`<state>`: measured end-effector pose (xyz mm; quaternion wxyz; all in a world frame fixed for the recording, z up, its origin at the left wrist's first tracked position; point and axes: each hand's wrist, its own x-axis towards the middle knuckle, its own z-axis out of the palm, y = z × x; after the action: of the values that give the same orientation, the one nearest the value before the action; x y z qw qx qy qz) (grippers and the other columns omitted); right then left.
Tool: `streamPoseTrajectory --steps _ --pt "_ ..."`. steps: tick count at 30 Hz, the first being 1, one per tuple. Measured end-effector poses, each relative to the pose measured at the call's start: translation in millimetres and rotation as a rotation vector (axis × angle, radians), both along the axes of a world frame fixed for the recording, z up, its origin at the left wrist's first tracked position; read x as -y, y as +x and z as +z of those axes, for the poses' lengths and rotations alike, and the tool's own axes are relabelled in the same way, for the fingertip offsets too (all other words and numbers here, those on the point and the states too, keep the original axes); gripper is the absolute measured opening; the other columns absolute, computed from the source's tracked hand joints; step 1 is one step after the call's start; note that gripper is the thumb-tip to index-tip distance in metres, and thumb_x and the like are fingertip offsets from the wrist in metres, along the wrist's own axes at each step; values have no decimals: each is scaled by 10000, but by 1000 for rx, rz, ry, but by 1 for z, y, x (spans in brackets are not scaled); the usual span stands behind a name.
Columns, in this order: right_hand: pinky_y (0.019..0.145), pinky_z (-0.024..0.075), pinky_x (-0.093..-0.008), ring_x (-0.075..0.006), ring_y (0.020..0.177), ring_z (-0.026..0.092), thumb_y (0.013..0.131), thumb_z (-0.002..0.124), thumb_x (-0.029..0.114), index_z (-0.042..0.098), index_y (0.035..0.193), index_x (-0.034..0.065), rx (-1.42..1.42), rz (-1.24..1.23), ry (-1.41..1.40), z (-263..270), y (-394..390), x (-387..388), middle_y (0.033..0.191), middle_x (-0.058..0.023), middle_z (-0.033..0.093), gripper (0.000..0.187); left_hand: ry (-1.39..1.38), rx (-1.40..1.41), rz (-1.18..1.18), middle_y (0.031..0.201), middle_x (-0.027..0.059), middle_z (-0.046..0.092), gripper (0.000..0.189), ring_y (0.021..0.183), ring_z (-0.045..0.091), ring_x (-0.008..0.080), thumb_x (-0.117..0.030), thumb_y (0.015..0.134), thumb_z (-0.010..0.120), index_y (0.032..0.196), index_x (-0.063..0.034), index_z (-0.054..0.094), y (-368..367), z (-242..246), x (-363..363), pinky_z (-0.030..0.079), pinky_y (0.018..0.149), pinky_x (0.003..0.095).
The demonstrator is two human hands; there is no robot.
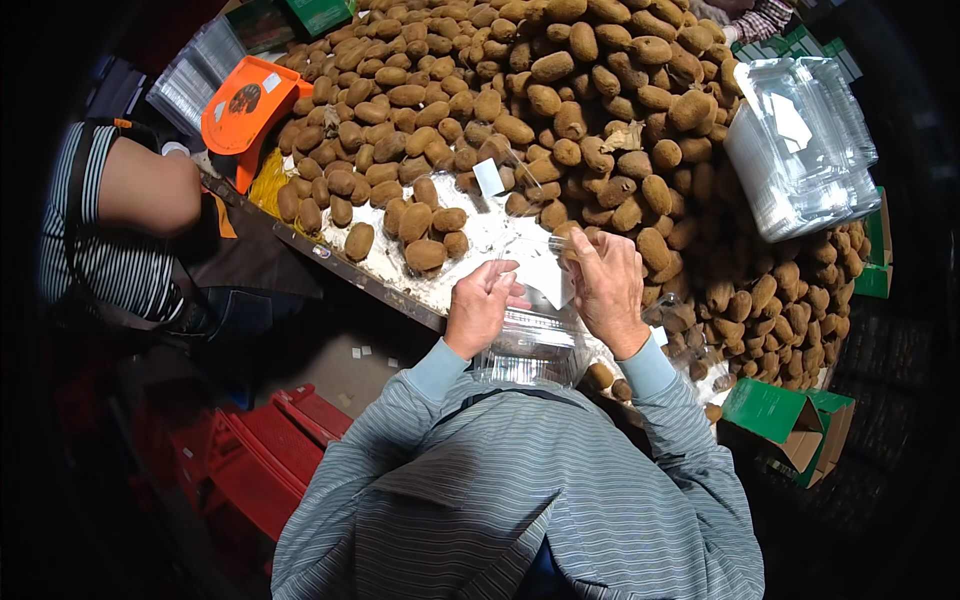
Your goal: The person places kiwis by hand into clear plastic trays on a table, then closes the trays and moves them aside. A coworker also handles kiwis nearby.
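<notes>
Both hands are over the near edge of a table heaped with kiwifruit [562,120]. My right hand [609,289] pinches the edge of a clear plastic clamshell [536,274] between thumb and fingers; a white slip shows through the plastic. At the clamshell's left side is my left hand [484,306], fingers curled; whether it grips the plastic cannot be told. Against my front, below both hands, stand nested clear plastic trays [532,360]. A small group of kiwifruit [415,223] lies just beyond my left hand.
Stacked clear clamshells [802,142] rest on the heap at right. An orange plastic scoop [244,105] and more clear trays [196,75] are at upper left. Beside the table's dark edge [360,281] is a person in a striped top [112,225]. Green cartons [787,427] stand lower right, red plastic seats [270,450] lower left.
</notes>
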<state>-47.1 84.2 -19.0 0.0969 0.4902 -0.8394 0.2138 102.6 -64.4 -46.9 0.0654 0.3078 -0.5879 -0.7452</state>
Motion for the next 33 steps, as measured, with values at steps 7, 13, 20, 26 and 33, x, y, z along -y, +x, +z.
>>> streamPoseTrajectory --steps 7,13,20,26,33 --pt "892 437 -454 -333 1103 561 883 701 103 668 1307 151 -56 7 3 -4 -3 -1 1196 -163 599 428 65 -1 7 1006 171 714 377 838 761 227 -207 1078 533 1338 65 557 -1 -2 1 603 599 275" --pt "922 445 -462 -340 1133 571 888 700 112 687 1263 149 -79 37 -27 -6 -5 -3 1220 -171 613 377 44 -26 5 978 150 710 368 807 760 220 -207 1075 537 1332 55 561 -2 -11 1 590 594 270" --pt "922 452 -449 -327 1115 584 854 713 89 717 1169 129 -111 37 -83 -9 -6 -3 1137 -152 626 317 62 -5 -10 966 141 711 361 811 762 215 -219 1074 545 1317 47 567 -6 -10 2 587 584 270" --pt "849 461 -424 -299 1022 599 812 720 60 715 1093 87 -134 71 -122 -10 -11 2 1041 -120 618 283 90 -24 -1 949 134 714 352 807 763 214 -225 1075 546 1299 45 574 -5 -9 1 586 570 266" --pt "793 440 -419 -291 899 567 793 746 44 673 947 76 -29 110 -128 -12 -15 5 926 -84 581 173 64 -24 -12 953 144 718 374 817 765 222 -213 1082 536 1326 68 565 -4 -9 -1 584 582 262"
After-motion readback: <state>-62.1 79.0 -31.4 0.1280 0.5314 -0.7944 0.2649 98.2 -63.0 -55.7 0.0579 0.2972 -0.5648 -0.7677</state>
